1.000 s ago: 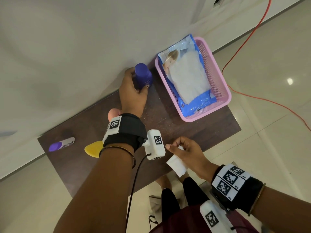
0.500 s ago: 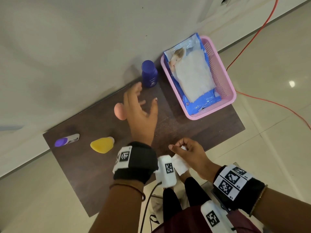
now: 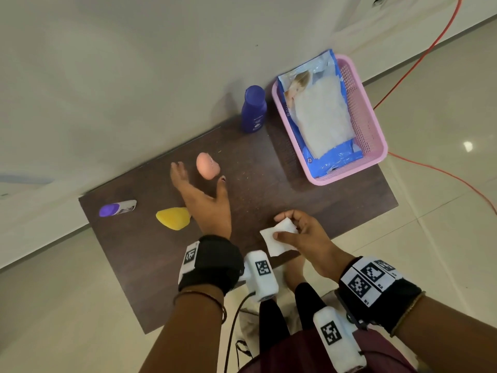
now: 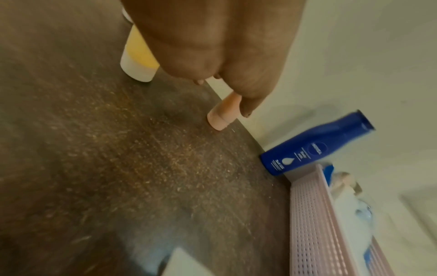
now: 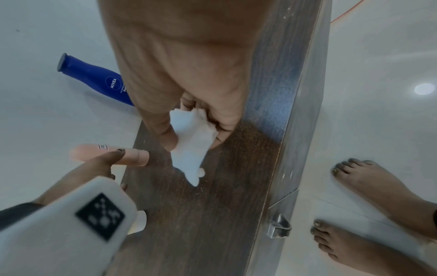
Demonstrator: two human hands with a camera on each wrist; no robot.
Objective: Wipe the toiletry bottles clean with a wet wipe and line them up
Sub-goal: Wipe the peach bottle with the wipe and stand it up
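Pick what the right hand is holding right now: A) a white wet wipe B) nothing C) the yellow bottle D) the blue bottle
A: the right hand pinches a folded white wet wipe over the table's near edge, while the blue bottle stands untouched by the pink basket and the yellow bottle lies on the table.

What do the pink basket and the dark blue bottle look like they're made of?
The pink basket looks like thin moulded plastic: its walls are a fine grid of small holes, with a matte finish. The dark blue bottle seems to be smooth, opaque plastic with a slight sheen and white print; a coated material can't be ruled out.
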